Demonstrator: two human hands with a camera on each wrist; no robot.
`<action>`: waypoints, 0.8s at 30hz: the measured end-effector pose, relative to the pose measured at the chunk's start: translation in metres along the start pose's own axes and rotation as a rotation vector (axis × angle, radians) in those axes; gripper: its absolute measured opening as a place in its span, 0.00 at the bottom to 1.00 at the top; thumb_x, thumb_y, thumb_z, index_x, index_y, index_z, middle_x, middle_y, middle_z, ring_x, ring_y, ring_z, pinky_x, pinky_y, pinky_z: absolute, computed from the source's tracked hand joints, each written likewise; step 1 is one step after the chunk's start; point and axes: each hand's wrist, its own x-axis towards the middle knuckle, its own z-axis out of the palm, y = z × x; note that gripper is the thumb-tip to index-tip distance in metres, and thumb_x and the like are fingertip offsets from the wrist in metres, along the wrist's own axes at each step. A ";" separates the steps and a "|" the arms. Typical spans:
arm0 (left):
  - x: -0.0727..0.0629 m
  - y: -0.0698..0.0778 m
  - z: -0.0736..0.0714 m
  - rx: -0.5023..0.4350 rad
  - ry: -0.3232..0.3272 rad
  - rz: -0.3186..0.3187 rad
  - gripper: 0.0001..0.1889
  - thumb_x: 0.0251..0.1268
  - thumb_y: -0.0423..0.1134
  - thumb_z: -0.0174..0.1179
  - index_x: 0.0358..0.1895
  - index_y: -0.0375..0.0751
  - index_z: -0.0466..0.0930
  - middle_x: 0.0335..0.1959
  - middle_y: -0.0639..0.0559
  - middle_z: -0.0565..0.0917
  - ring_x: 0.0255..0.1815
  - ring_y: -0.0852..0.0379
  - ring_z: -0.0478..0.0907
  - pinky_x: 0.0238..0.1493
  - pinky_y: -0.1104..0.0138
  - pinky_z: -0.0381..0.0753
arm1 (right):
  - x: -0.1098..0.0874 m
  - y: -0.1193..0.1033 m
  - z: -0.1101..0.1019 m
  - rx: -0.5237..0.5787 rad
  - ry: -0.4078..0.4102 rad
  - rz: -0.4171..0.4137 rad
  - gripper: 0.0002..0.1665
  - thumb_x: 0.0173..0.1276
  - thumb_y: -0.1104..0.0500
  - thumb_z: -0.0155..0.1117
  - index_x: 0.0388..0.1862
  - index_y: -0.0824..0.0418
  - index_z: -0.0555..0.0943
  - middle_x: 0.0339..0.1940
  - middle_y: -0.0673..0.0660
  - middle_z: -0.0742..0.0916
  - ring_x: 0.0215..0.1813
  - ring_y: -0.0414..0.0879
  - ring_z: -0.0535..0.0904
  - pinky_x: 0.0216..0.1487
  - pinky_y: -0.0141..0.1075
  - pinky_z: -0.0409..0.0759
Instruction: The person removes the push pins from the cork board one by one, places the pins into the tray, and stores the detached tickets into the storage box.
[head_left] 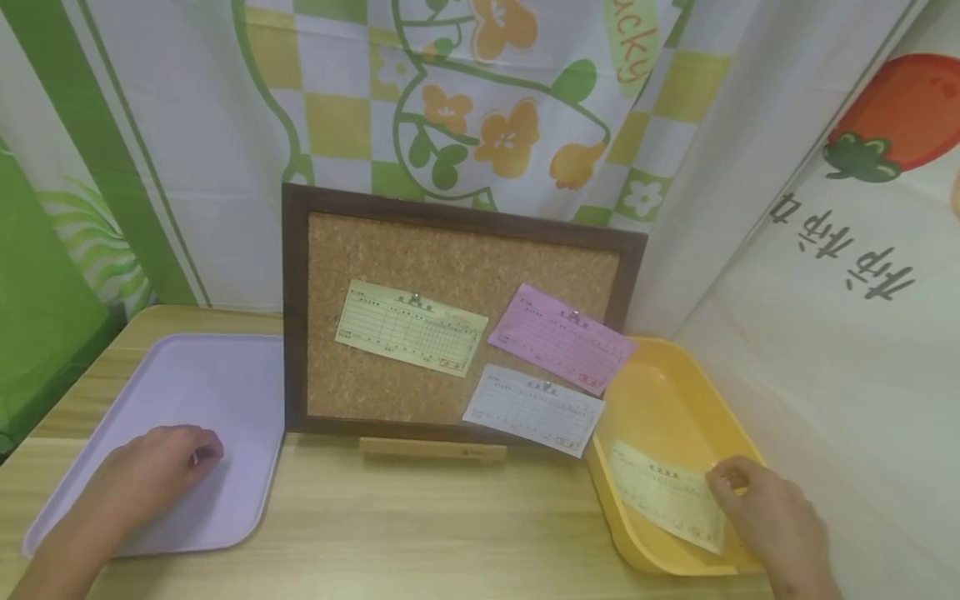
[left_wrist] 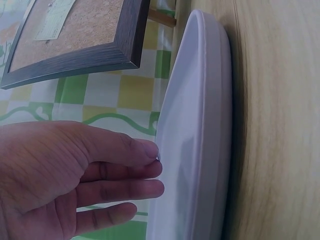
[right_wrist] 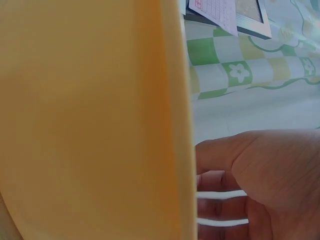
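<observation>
My left hand (head_left: pixel 161 467) is over the lilac tray (head_left: pixel 176 383). Its thumb and forefinger pinch a tiny metal pin (left_wrist: pixel 158 158), mostly hidden by the fingertips. At the yellow tray (head_left: pixel 663 375), my right hand (head_left: pixel 776 517) pinches the right edge of a pale yellow printed slip (head_left: pixel 667 496), which is tilted over the tray. Between the trays stands a cork board (head_left: pixel 390 250) in a dark frame. Pinned to it by their top edges are another yellow slip (head_left: pixel 412 329), a pink slip (head_left: pixel 562 337) and a white slip (head_left: pixel 536 408).
A wooden strip (head_left: pixel 433 450) juts out under the board, on the wooden table (head_left: pixel 420 525). Behind hangs a patterned curtain (head_left: pixel 337 125). To the right, a white sheet with a printed strawberry (head_left: pixel 900 108) borders the yellow tray.
</observation>
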 end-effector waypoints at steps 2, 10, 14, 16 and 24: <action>0.000 0.000 0.000 0.006 0.000 -0.001 0.05 0.57 0.26 0.70 0.35 0.39 0.87 0.34 0.42 0.88 0.37 0.37 0.85 0.41 0.41 0.83 | 0.000 0.000 0.000 -0.005 0.011 -0.003 0.27 0.76 0.44 0.61 0.55 0.67 0.83 0.54 0.73 0.84 0.43 0.65 0.83 0.32 0.54 0.80; 0.000 -0.001 0.002 0.024 -0.021 -0.009 0.06 0.58 0.27 0.69 0.33 0.42 0.86 0.31 0.48 0.86 0.32 0.44 0.83 0.38 0.43 0.84 | -0.009 -0.018 -0.002 0.017 0.170 -0.081 0.22 0.75 0.45 0.62 0.50 0.62 0.87 0.49 0.70 0.87 0.42 0.64 0.84 0.30 0.52 0.80; 0.000 -0.002 0.003 0.018 -0.029 -0.010 0.06 0.57 0.27 0.69 0.32 0.42 0.85 0.30 0.48 0.86 0.32 0.44 0.83 0.37 0.43 0.83 | -0.013 -0.037 -0.003 0.065 0.158 -0.101 0.24 0.77 0.43 0.58 0.51 0.60 0.87 0.46 0.66 0.88 0.44 0.63 0.85 0.36 0.56 0.82; 0.000 -0.001 0.004 0.014 -0.028 -0.010 0.06 0.57 0.27 0.69 0.32 0.43 0.85 0.31 0.48 0.86 0.32 0.43 0.83 0.37 0.43 0.83 | -0.013 -0.044 -0.003 0.088 0.145 -0.112 0.23 0.78 0.43 0.57 0.52 0.59 0.87 0.46 0.65 0.89 0.44 0.62 0.86 0.36 0.56 0.82; 0.002 -0.001 0.007 0.012 -0.026 -0.009 0.06 0.58 0.28 0.69 0.32 0.44 0.85 0.31 0.47 0.86 0.32 0.42 0.83 0.37 0.42 0.83 | -0.012 -0.064 0.007 0.134 0.161 -0.171 0.19 0.77 0.44 0.60 0.52 0.56 0.87 0.46 0.60 0.89 0.41 0.55 0.86 0.38 0.55 0.82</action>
